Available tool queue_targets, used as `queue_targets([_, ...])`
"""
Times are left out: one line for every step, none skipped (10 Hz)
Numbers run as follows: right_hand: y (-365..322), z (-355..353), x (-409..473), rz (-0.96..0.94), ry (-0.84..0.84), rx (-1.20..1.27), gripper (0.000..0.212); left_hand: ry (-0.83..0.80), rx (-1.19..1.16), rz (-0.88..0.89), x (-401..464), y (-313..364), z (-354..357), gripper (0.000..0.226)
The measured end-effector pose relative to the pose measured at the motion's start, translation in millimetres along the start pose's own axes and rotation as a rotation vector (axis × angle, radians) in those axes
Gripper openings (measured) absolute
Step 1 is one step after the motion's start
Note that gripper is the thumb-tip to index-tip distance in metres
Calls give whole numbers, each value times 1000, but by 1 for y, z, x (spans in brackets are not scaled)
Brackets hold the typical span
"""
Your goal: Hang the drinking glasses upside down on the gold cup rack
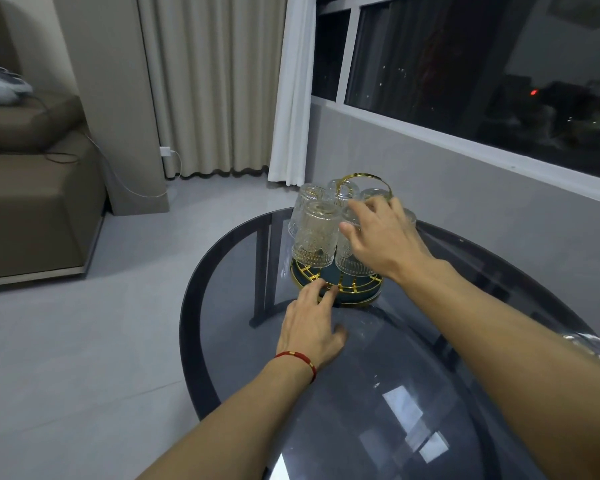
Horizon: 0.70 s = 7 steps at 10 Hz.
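The rack (338, 282) is set on the far part of the tabletop (378, 375), with several glasses (315, 233) already hung upside down around its looped handle (364, 181). The base rim is touched by the left hand (310, 327), fingers spread and nothing held, probably so that the rack is steadied. The right hand (378, 237) is laid over a near glass, fingers loosely curved; whether it is gripped cannot be told.
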State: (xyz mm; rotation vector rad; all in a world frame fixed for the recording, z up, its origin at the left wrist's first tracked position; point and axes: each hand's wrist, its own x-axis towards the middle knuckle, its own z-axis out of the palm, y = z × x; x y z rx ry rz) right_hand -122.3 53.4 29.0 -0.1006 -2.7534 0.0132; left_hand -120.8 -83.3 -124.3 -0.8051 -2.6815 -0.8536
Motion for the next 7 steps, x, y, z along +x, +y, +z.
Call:
queue_targets([3,6,1,-38,-23,-60,51,5,-2,7,0,-1,0,70])
queue_targets([3,9,-2,-68,12,-142,51,5,1,10,-1,0,-1,69])
queue_targets([4,10,-3,-68,52,-161,56,-3,4,11,-1,0,-1,70])
queue_targets([1,12,-4,-46,-1,-93,54,-16,5,8,-1,0,-2,71])
queue_targets([1,14,0,-39,-50,-77,53,-28,7,0,-1,0,-2,71])
queue_targets([0,3,-1,-41,-78,-33,58,-44,-14,1,-2,2,-8,71])
queue_targets([2,-4,-23,-97,83,11,55,-58,-57,-6,-7,-1,-9,69])
